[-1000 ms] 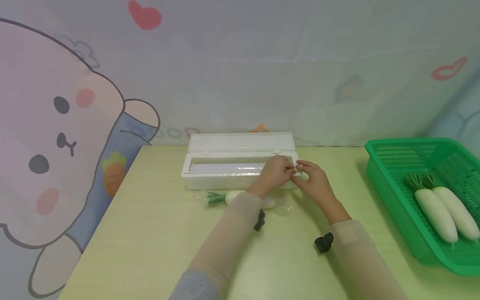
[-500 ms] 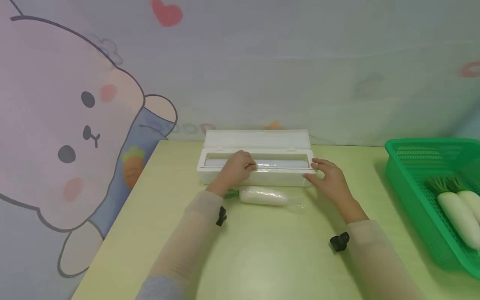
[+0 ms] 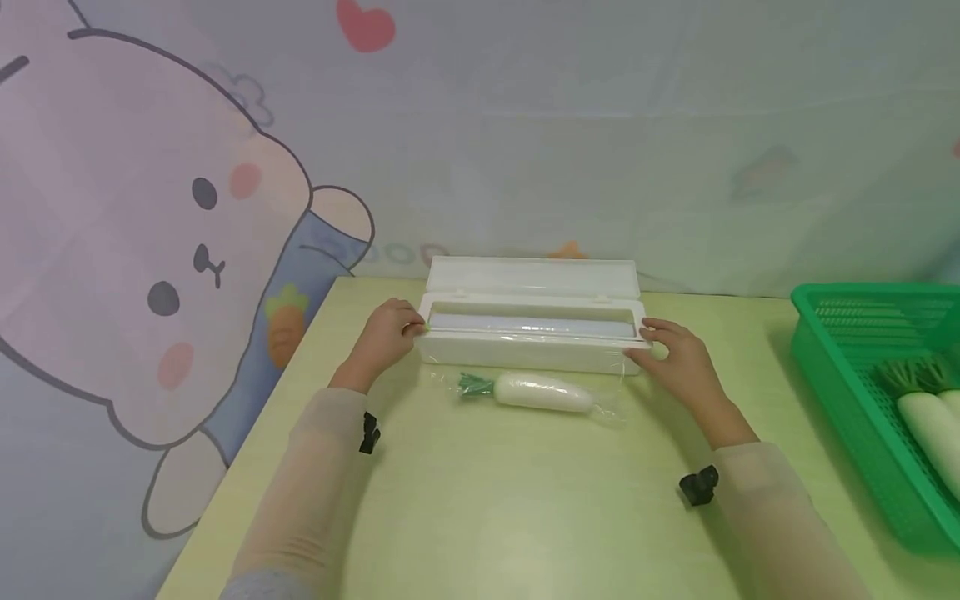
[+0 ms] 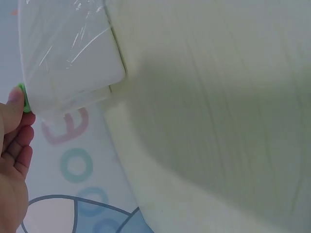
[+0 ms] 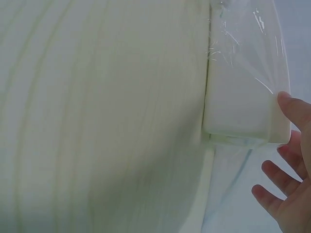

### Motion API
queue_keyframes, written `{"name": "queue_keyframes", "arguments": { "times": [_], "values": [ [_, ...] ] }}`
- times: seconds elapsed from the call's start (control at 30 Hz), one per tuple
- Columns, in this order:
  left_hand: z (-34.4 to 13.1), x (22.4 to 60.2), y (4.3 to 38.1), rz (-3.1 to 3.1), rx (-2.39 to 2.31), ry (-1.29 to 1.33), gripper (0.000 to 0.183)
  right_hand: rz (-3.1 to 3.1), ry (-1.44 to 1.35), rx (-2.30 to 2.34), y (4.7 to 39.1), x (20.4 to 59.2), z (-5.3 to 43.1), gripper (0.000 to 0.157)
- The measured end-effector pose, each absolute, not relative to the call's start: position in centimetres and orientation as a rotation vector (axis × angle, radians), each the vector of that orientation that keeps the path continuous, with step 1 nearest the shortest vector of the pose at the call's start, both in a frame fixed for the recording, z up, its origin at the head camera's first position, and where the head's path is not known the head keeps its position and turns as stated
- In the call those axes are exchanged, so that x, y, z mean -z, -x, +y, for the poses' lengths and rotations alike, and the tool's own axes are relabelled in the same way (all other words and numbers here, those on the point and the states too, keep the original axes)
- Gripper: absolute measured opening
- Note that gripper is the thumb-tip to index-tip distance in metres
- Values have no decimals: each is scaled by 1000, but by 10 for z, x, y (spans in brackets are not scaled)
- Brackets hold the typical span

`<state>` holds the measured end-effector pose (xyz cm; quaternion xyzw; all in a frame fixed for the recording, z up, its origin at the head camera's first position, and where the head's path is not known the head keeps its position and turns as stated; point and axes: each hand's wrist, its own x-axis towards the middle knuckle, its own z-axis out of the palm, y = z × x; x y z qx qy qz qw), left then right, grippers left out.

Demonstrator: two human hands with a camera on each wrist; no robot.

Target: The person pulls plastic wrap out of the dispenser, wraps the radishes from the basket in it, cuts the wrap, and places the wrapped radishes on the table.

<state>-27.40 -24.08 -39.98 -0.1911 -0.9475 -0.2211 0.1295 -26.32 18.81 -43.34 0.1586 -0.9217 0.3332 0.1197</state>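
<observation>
A white cling film box (image 3: 517, 353) stands near the back of the table with its lid (image 3: 532, 276) raised, showing the film roll (image 3: 525, 326) inside. Clear film drapes over its front. My left hand (image 3: 384, 340) is at the box's left end, pinching a small green slider (image 4: 24, 99) between thumb and fingers. At the opposite end, my right hand (image 3: 678, 363) holds the front corner, its thumb on the edge and index finger behind; the other fingers spread loosely. A white radish (image 3: 543, 392) with green leaf stubs lies wrapped in film before the box.
To the right stands a green plastic basket (image 3: 847, 408) with white radishes (image 3: 930, 429) in it. Behind the table (image 3: 510, 500) hangs a printed cartoon backdrop (image 3: 600, 167).
My left hand has travelled leftward along the box's front edge from its right end to its left end. My right hand stays by the right corner. The head view has shifted slightly.
</observation>
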Motion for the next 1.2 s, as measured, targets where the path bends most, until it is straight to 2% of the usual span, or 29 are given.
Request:
{"name": "queue_keyframes", "arguments": {
  "times": [0.2, 0.33, 0.47, 0.7, 1.03, 1.2],
  "values": [
    [-238, 398, 272, -2808, 643, 510, 14, -2714, -483, -941, 263, 433, 190, 49],
    [-229, 396, 267, -2825, 697, 456, 27, -2755, -500, -926, 262, 431, 193, 54],
    [-213, 399, 263, -2770, 671, 528, 35, -2768, -521, -926, 260, 428, 193, 54],
    [-185, 411, 262, -2657, 436, 710, 26, -2661, -573, -913, 258, 424, 180, 33],
    [-176, 419, 262, -2534, 436, 780, 12, -2652, -535, -852, 259, 423, 168, 20],
    [-175, 417, 261, -2561, 436, 747, 12, -2639, -549, -843, 260, 424, 166, 14]
  ]
}}
